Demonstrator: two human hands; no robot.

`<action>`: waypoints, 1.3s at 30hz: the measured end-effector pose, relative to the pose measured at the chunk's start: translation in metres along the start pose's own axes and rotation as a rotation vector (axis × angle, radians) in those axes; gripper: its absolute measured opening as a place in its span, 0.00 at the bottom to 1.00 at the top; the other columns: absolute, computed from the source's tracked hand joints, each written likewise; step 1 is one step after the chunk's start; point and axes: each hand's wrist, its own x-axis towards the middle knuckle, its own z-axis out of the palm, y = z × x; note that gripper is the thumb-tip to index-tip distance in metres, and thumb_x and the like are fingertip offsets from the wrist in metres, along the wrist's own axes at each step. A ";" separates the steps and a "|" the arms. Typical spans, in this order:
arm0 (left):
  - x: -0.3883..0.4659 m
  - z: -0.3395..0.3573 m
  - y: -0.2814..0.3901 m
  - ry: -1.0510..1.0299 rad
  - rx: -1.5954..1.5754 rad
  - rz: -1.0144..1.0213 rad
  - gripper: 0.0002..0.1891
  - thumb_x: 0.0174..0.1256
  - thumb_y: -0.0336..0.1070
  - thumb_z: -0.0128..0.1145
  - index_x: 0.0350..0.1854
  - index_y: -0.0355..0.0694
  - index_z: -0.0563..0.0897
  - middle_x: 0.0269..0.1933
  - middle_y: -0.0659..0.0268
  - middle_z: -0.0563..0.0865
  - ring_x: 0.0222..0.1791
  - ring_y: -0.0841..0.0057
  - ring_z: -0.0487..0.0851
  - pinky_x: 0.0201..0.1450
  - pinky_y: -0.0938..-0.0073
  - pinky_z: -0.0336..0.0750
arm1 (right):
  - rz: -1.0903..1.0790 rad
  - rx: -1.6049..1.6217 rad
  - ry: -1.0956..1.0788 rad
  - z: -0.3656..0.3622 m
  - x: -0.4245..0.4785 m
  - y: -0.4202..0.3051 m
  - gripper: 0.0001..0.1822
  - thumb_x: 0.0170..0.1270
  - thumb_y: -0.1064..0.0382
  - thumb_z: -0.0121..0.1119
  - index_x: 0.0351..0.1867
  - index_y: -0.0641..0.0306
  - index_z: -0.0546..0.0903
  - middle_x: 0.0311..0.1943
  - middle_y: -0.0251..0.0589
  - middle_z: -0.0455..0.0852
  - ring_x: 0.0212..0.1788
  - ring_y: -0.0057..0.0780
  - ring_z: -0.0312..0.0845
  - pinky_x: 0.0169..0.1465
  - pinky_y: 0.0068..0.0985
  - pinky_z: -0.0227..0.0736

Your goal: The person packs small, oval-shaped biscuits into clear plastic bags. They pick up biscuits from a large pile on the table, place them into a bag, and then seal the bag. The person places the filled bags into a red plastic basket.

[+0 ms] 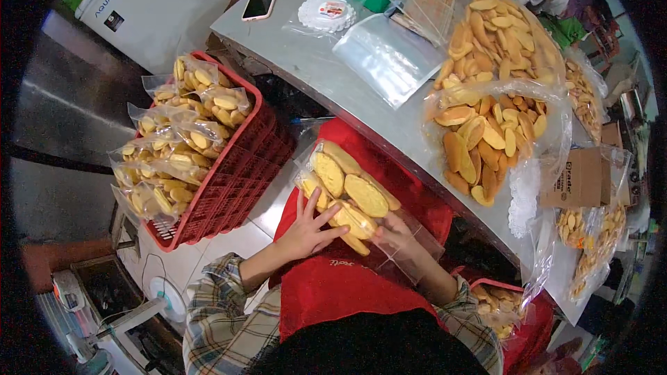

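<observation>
Over my lap, a clear plastic bag [417, 242] contains several oval, yellow-topped rusk-like bread pieces [366, 195]. My left hand [311, 229] holds the bag's near left side, its fingers spread over the plastic and the bread. At the lower right, my right hand [398, 237] grips the bag beside the bread, with loose plastic stretching past it. Part of that hand is hidden behind the plastic. Beneath the bag lies a red apron [349, 286] bearing writing.
On the left stands a red plastic crate [234, 172] of filled bags [172, 140]. The grey table [276, 44] carries a large open bag of bread [484, 130], empty plastic bags [388, 57], white paper doilies [326, 13], a phone [260, 1] and a cardboard box [576, 177]. Another person [568, 8] is at the far right.
</observation>
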 end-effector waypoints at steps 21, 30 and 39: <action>0.099 -0.029 -0.054 0.096 -0.449 -0.714 0.25 0.58 0.52 0.62 0.46 0.33 0.82 0.37 0.49 0.87 0.40 0.63 0.87 0.45 0.67 0.77 | -0.106 0.697 -0.174 -0.031 0.009 0.027 0.39 0.54 0.67 0.64 0.68 0.67 0.61 0.66 0.45 0.68 0.68 0.35 0.62 0.71 0.36 0.54; 0.089 -0.026 -0.052 0.140 -0.600 -0.675 0.20 0.60 0.43 0.62 0.47 0.31 0.80 0.36 0.55 0.87 0.38 0.75 0.85 0.43 0.73 0.77 | -0.195 0.710 -0.048 -0.010 -0.003 0.014 0.36 0.58 0.58 0.55 0.68 0.68 0.60 0.67 0.48 0.66 0.68 0.42 0.61 0.73 0.41 0.50; 0.032 -0.017 -0.045 0.385 -0.825 -0.567 0.23 0.60 0.33 0.60 0.58 0.34 0.73 0.51 0.63 0.80 0.53 0.77 0.76 0.57 0.75 0.69 | -0.212 0.677 -0.172 0.002 -0.010 0.019 0.44 0.66 0.29 0.34 0.68 0.67 0.59 0.64 0.50 0.69 0.65 0.43 0.64 0.68 0.41 0.56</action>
